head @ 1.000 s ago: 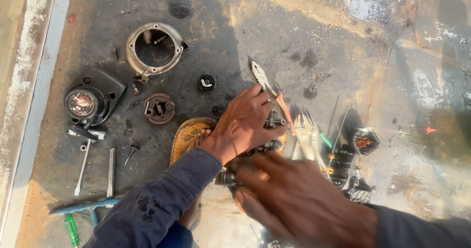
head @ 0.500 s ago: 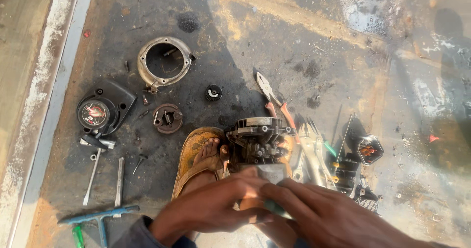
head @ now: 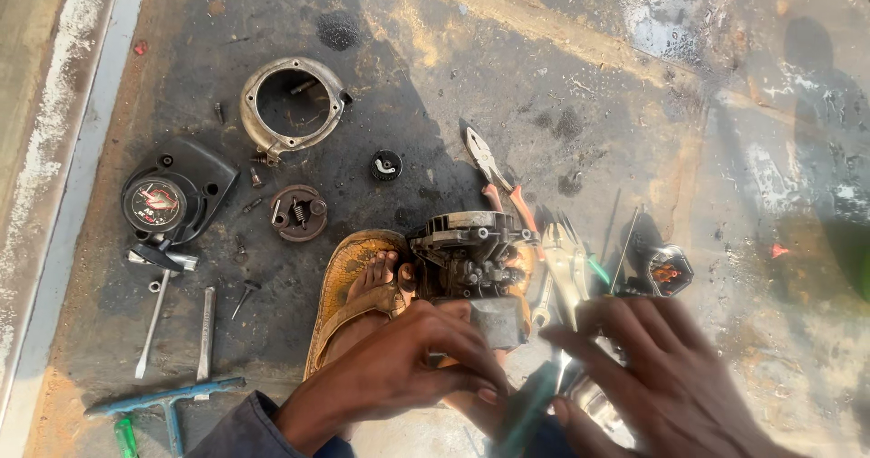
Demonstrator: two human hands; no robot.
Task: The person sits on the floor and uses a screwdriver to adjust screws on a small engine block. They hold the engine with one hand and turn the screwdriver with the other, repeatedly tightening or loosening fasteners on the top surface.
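Across the whole view, oily, stained concrete floor (head: pixel 589 86), pale kerb strip along the left edge. Near the centre, small dark engine block (head: pixel 473 257) sitting on the floor, touching the toes of a sandalled foot (head: pixel 362 297) just to its left. At the near right, right hand (head: pixel 666 376), blurred, fingers spread, hovering over the tools right of the engine; whether gripping anything, cannot tell. At the near centre, left hand (head: pixel 408 367), fingers curled and pressed together around something at the engine's near side, just beside a blurred green tool handle (head: pixel 526 408); the thing pinched hidden. Farther left, round metal housing ring (head: pixel 292 105), open side up. Left of the foot, black recoil starter cover (head: pixel 172 195) with a round red-and-white disc. At the near left, blue T-handle wrench (head: pixel 168 396), and beside it two slim steel spanners (head: pixel 177 327) lying roughly parallel. Right of the engine, orange-handled pliers (head: pixel 497 182) and a cluster of silvery pliers (head: pixel 566 268). Between ring and foot, round clutch piece (head: pixel 297 213) with a spring. Farther off, small black cap (head: pixel 386 164), well apart from the hands.
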